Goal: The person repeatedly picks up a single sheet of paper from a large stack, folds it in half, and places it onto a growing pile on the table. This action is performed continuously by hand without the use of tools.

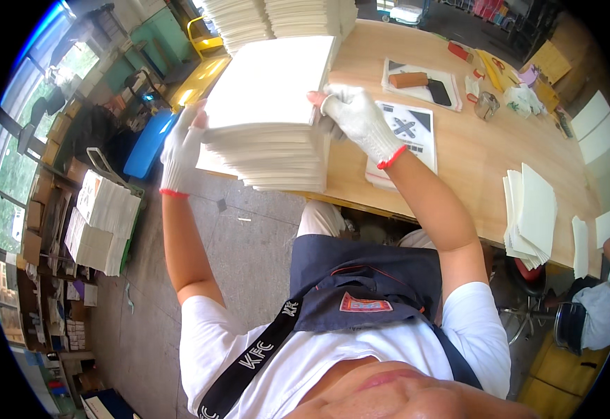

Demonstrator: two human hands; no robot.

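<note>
Uneven pressure from left hand [182,148] or right hand [362,120] could topple the ragged paper stack [266,150] at the surface's [472,160] near left corner; whether fingers pinch, I cannot tell.

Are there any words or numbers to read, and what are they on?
I don't copy words, but here's where print stands:
Black fabric strap: big white letters, clear.
Small red rectangular patch on the dark-blue cloth apron: lettering too small.
White paper sheet with a dark crossed drawing: print too small.
Farther white printed sheets: too blurred.
Tall white paper stack: none visible.
</note>
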